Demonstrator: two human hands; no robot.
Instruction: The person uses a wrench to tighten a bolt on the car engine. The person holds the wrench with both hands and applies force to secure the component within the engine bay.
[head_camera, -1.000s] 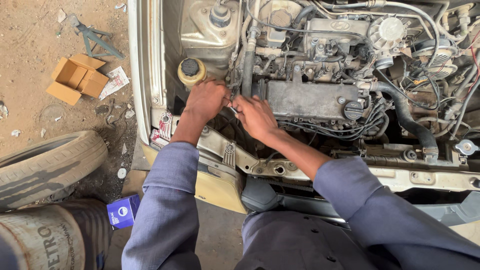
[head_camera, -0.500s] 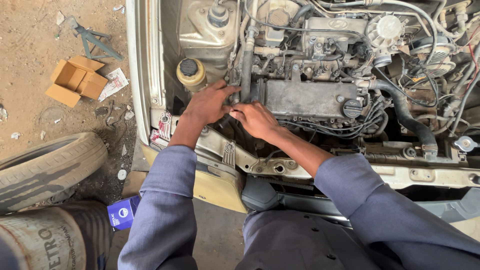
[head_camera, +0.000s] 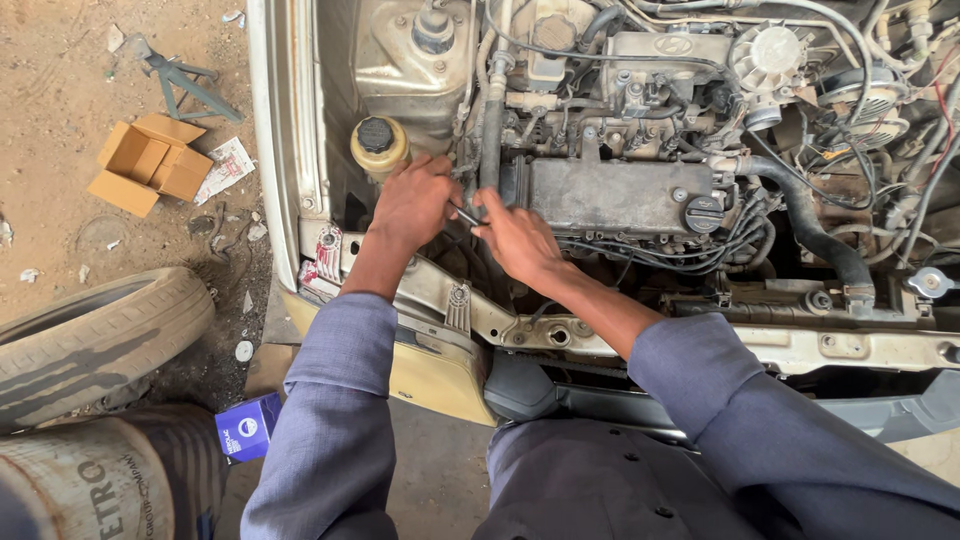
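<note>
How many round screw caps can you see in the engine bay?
3. A black reservoir cap beside the left hand, an oil filler cap on the valve cover, and a metal cap at far right. Hoses may hide more.

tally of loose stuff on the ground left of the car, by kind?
Open cardboard box: 1
Small blue box: 1
Tyre: 1
Metal drum: 1
Grey metal tool: 1
Printed paper sheet: 1
Total: 6
Small scraps and pebbles left out, too small to sort.
</note>
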